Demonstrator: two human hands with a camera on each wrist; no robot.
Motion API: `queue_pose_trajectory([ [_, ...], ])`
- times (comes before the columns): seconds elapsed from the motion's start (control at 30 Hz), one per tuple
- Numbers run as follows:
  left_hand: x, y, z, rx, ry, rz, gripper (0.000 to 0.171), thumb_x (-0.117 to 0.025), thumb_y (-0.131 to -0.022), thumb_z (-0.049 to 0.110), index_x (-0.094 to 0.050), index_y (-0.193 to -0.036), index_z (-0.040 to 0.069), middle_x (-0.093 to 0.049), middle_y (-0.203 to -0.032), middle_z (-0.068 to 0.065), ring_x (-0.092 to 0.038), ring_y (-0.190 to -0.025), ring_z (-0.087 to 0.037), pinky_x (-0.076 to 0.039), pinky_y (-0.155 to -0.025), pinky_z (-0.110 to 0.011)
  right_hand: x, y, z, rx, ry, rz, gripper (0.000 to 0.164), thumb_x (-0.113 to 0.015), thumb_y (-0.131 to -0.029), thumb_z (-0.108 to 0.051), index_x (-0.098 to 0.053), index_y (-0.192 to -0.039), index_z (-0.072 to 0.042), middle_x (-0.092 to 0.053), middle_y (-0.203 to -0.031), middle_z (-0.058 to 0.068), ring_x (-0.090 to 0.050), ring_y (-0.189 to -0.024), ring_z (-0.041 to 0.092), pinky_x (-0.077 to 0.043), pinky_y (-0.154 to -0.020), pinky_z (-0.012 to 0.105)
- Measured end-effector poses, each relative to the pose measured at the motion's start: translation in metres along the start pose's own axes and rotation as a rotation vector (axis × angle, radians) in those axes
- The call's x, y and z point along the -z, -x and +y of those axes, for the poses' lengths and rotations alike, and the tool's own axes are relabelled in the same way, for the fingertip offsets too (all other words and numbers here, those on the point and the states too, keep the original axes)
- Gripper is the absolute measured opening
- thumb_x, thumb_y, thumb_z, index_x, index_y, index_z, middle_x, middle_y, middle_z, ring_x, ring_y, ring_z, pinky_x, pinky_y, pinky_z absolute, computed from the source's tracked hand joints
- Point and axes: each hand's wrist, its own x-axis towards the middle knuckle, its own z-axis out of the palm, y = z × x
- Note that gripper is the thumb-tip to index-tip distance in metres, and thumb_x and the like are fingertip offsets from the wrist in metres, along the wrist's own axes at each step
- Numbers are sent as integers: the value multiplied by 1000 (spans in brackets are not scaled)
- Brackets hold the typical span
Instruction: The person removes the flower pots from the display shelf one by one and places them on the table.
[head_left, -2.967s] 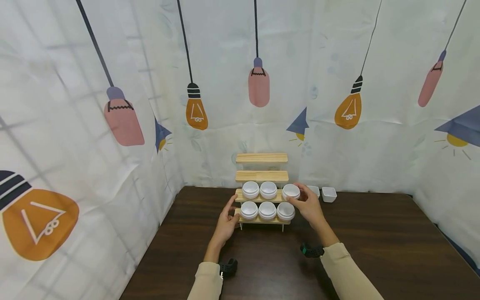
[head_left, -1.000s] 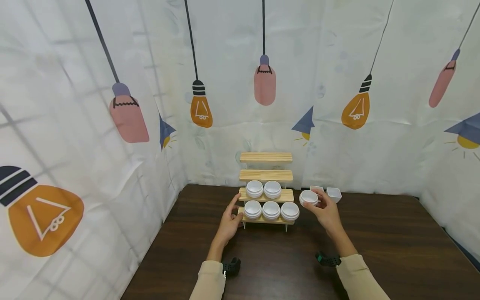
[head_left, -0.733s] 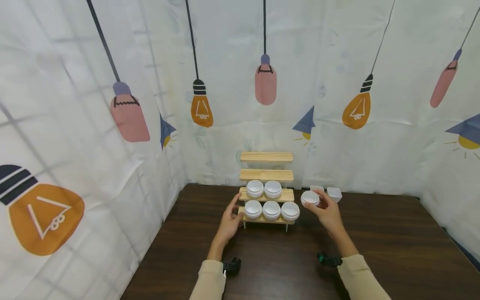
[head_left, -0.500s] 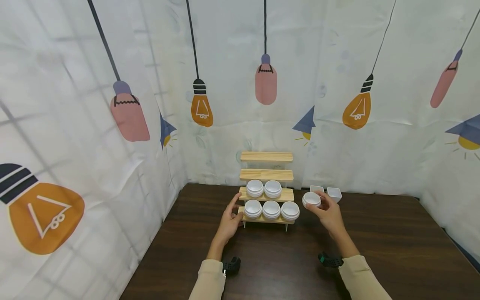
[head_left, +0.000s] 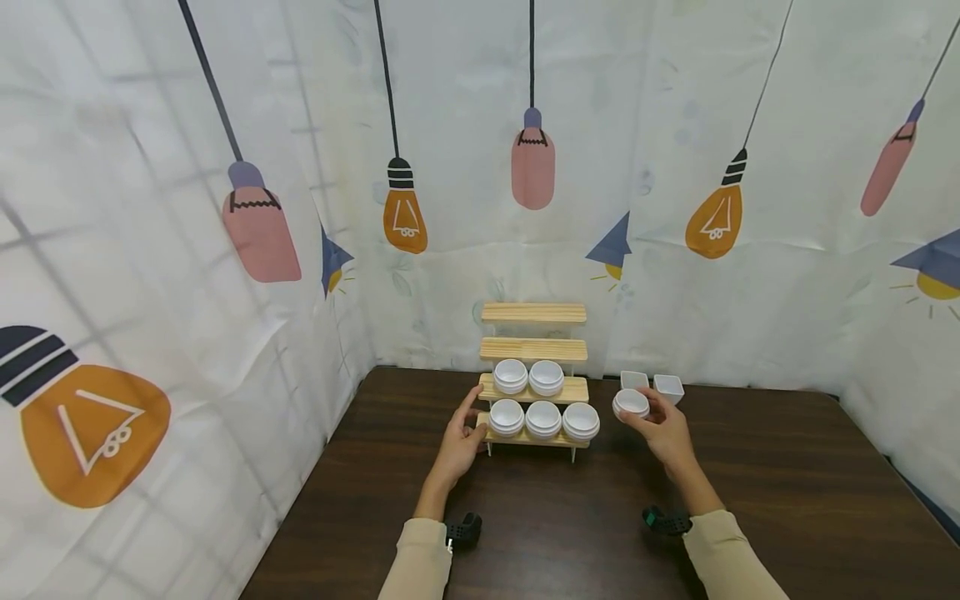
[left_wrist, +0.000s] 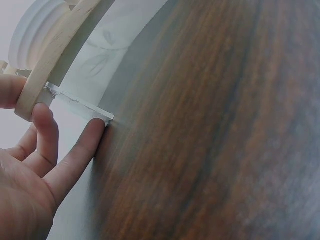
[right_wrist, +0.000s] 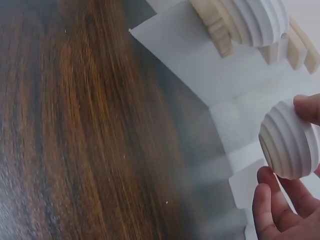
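Note:
A stepped display stand [head_left: 534, 389] with pale wooden shelves and clear side supports stands at the table's back. My left hand [head_left: 456, 446] grips its left end; in the left wrist view the thumb lies over the wooden shelf [left_wrist: 55, 55] and a finger curls under it. Another fingertip touches the foot of the clear support [left_wrist: 80, 103]. To the right of the stand, my right hand [head_left: 667, 429] pinches a small white round bowl [head_left: 632, 404], ribbed outside, close over the table. Two similar bowls sit on the second shelf and three on the lowest, one being the front right bowl [head_left: 581, 422].
Behind the held bowl are two small white square dishes, the left dish [head_left: 633, 379] and the right dish [head_left: 667, 387], by the back edge. A dark wooden table [head_left: 555, 533] spreads below. A printed curtain [head_left: 450, 283] closes off the back and left.
The right hand has lifted the right-hand bowl off the second shelf and carried it rightward, then slightly further right and lower. The left hand keeps its grip on the stand.

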Motion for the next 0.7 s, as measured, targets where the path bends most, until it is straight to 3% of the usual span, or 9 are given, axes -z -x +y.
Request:
queue_pose_trajectory([
  [0.7,-1,-1,-3,8,15,2,69,-55,-100,-3,-36,-160,25,-44,-131,-25,-44,-64,-9,-59,-79,-54,7,-9,13,-30,78,-56,69,-79,-91,-29,-48,-149,-8,-59,-137,21,-53,-92,6,-47,-75,17],
])
